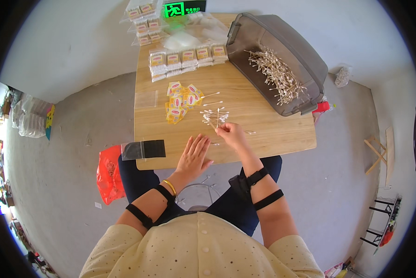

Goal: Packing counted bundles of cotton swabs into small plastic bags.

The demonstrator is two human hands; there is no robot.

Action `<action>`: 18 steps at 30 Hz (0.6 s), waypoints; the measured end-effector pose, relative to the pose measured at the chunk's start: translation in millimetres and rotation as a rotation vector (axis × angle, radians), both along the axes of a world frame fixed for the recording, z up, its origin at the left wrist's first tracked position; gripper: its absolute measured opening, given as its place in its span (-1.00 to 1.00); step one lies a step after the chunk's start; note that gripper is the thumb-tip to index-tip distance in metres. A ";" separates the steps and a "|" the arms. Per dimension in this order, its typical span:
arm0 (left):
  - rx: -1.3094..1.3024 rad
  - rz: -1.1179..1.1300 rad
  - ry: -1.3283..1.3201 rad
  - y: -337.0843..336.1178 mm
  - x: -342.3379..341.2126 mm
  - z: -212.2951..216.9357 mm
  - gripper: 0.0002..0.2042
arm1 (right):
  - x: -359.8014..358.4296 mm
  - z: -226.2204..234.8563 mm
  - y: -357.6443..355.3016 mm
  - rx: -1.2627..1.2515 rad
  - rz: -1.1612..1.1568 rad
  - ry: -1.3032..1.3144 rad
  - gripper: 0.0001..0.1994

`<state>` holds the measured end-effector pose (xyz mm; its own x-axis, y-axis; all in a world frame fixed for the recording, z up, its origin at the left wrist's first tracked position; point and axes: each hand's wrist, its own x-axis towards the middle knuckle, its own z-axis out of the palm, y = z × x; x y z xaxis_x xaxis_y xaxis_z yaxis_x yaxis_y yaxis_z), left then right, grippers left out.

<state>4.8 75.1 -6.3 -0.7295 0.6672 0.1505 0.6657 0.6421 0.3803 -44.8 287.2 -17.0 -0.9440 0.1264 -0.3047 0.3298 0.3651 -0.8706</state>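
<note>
A small loose pile of cotton swabs (216,116) lies on the wooden table in front of me. My right hand (232,135) is at the pile's near edge, thumb and fingers pinched on a cotton swab (212,125). Flat on the table near its front edge rests my left hand (195,155), fingers stretched out and holding nothing. Single swabs (211,95) are scattered beyond the pile. Left of them is a heap of yellow and white printed cards (182,102).
A grey plastic bin (293,51) lies tilted at the right, with many swabs inside. Bagged swab packs (188,59) line the back, near clear plastic bags (182,39). A black-and-clear pouch (143,149) overhangs the front left edge; a red bag (110,173) is below.
</note>
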 end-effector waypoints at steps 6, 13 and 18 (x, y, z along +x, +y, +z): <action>0.001 0.015 -0.012 -3.6 0.5 0.3 -0.24 | -0.2 2.0 12.5 0.059 0.126 -0.102 -0.76; 0.025 0.012 -0.013 -3.7 0.2 2.5 -0.25 | 9.8 3.6 10.7 -0.122 0.058 -0.032 -0.81; 0.061 0.009 -0.016 -2.6 -2.2 3.5 -0.25 | 15.1 7.8 10.7 0.090 0.109 0.027 -0.82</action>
<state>2.6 72.5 -2.7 -0.7378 0.6508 0.1789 0.6538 0.6232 0.4291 -29.7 297.9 -9.2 -0.9615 0.0486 -0.2706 0.2606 0.4747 -0.8407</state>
